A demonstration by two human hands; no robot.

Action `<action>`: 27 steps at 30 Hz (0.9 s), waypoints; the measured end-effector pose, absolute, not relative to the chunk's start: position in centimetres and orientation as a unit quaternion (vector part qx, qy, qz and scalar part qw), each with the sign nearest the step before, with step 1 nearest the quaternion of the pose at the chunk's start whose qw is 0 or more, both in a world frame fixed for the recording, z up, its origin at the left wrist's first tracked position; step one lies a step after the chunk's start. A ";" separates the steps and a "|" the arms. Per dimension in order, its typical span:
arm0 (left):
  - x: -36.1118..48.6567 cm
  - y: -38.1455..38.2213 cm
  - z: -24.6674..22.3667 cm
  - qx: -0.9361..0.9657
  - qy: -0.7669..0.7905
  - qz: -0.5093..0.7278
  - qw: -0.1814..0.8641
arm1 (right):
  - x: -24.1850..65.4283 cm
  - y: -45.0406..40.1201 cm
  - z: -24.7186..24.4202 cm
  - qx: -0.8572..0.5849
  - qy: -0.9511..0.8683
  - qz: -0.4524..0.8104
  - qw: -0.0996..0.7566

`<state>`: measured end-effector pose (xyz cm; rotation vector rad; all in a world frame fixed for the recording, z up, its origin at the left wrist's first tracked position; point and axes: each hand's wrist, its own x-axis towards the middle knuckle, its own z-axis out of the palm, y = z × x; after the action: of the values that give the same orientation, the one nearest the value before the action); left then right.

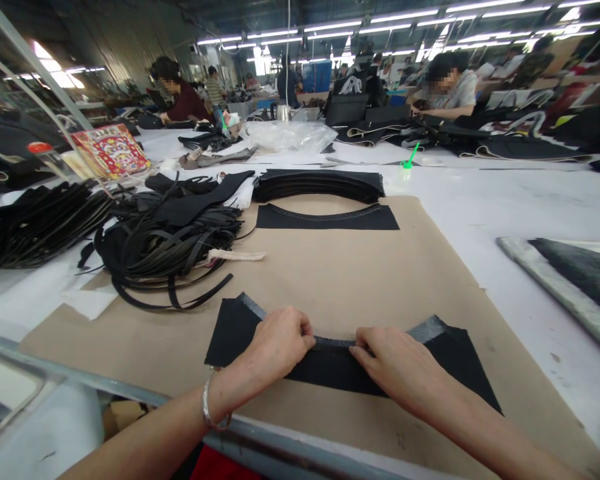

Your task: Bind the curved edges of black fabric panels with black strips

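Note:
A black curved piece (340,371) lies flat on the brown paper (380,273) near the table's front edge. My left hand (283,337), with a silver bangle at the wrist, pinches its curved upper edge left of the middle. To the right, my right hand (393,357) pinches the same edge, a short gap away. Between the fingers the edge is folded over; grey strips show at both ends of the curve. Farther back lie a single black curved piece (325,222) and a stack of similar pieces (320,185).
Black straps (165,233) are heaped on the left, with more black strips (35,223) beyond. A green brush (410,157) stands behind the paper. At the right edge lies a grey-black slab (575,280). Several people work at the back.

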<state>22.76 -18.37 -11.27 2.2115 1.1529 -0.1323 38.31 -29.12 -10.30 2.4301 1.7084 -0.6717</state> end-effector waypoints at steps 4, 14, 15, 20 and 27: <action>22.8 -18.4 -11.2 0.839 0.441 -0.055 0.314 | 38.4 -29.1 -10.5 0.802 0.552 -0.222 0.054; 22.7 -18.6 -11.2 0.838 0.446 -0.047 0.311 | 38.7 -29.1 -10.6 0.802 0.549 -0.228 0.049; 22.7 -18.7 -11.2 0.840 0.446 -0.042 0.307 | 38.7 -29.0 -10.7 0.802 0.549 -0.229 0.050; 22.6 -18.7 -11.6 0.847 0.442 -0.035 0.292 | 38.4 -29.0 -10.7 0.801 0.551 -0.226 0.061; 22.8 -19.3 -11.6 0.854 0.441 -0.042 0.272 | 38.3 -29.4 -10.8 0.807 0.553 -0.199 0.062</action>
<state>22.76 -19.27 -11.64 2.3002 1.1875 -0.1135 38.28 -29.40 -10.78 2.4383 1.6714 -0.6026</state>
